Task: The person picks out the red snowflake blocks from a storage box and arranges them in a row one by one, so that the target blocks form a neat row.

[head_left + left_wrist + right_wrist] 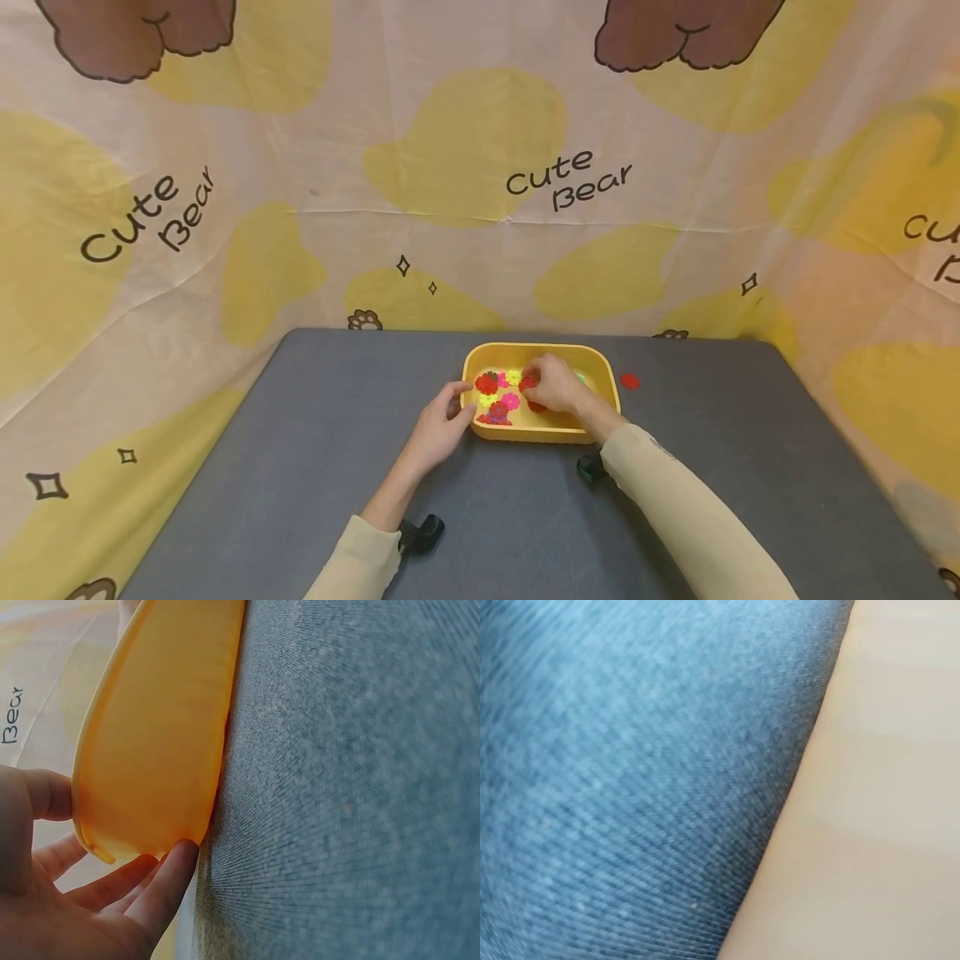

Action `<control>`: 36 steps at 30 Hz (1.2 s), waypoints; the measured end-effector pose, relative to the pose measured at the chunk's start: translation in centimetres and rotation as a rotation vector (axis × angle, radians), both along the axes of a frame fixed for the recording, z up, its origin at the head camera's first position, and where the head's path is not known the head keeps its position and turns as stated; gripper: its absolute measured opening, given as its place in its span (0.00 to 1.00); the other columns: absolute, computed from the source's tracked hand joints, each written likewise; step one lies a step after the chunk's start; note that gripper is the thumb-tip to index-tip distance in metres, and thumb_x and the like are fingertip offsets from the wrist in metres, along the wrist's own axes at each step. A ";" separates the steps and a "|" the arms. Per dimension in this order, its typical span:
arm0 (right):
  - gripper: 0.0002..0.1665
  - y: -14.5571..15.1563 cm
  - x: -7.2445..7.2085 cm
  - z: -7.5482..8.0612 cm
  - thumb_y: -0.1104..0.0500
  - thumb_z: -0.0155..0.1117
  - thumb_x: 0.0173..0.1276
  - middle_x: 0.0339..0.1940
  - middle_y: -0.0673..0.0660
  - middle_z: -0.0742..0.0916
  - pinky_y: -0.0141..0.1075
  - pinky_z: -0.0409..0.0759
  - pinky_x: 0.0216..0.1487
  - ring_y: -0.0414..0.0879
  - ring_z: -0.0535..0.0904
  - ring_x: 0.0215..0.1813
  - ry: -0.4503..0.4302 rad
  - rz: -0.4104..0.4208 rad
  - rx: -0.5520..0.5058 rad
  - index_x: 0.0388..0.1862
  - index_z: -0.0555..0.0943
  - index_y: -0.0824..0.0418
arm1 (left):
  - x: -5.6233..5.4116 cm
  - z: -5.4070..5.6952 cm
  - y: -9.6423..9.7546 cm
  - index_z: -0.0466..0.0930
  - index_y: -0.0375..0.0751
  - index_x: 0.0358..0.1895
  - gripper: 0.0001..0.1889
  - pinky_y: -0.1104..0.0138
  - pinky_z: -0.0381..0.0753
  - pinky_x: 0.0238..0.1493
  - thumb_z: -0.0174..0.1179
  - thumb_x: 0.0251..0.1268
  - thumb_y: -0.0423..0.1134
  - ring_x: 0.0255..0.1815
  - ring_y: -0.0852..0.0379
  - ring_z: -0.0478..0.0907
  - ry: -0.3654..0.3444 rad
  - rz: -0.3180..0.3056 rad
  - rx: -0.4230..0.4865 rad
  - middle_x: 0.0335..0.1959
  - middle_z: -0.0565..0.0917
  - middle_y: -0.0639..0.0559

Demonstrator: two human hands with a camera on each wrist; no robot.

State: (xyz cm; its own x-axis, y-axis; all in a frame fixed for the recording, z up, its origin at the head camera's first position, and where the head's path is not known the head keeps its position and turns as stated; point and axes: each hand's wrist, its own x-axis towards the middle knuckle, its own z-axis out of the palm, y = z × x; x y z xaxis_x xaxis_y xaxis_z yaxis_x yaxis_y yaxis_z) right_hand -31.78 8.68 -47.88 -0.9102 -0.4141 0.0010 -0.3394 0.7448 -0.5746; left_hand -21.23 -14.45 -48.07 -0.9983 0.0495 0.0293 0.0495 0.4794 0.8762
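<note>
Yellow tray (536, 435) in both downward head view and close left-wrist view

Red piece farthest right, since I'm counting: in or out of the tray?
Out: the red piece lies on the gray table, beside the yellow tray.

Grey table (300, 433) carries 1 yellow tray (525, 435), 1 red piece (630, 382).
</note>
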 end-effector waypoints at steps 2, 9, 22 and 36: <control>0.16 0.2 0.0 0.0 0.63 0.75 0.60 0.44 0.58 0.85 0.45 0.79 0.51 0.51 0.78 0.43 -0.003 0.002 -0.025 0.47 0.86 0.66 | 0.0 -0.1 0.1 0.75 0.47 0.66 0.20 0.48 0.78 0.58 0.59 0.75 0.45 0.61 0.46 0.77 0.003 -0.003 0.001 0.63 0.79 0.45; 0.18 0.8 0.4 0.4 0.66 0.74 0.61 0.38 0.57 0.86 0.40 0.80 0.44 0.49 0.79 0.39 -0.118 -0.031 -0.234 0.49 0.85 0.69 | -0.1 -0.3 0.3 0.75 0.46 0.66 0.20 0.49 0.78 0.58 0.59 0.75 0.45 0.61 0.46 0.78 -0.002 -0.004 0.003 0.62 0.79 0.45; 0.19 2.5 2.3 3.1 0.62 0.75 0.62 0.42 0.56 0.87 0.38 0.79 0.43 0.49 0.80 0.43 -0.106 -0.010 -0.332 0.51 0.86 0.66 | -0.2 -0.5 0.2 0.74 0.48 0.67 0.21 0.49 0.78 0.57 0.59 0.75 0.45 0.60 0.48 0.78 -0.005 0.014 -0.007 0.63 0.79 0.46; 0.22 7.4 4.6 5.1 0.62 0.74 0.65 0.43 0.60 0.87 0.52 0.83 0.46 0.52 0.85 0.41 -0.145 0.035 -0.435 0.56 0.82 0.69 | -0.1 -0.3 0.2 0.75 0.49 0.66 0.21 0.50 0.79 0.58 0.60 0.75 0.46 0.60 0.48 0.78 -0.006 0.021 -0.014 0.63 0.79 0.46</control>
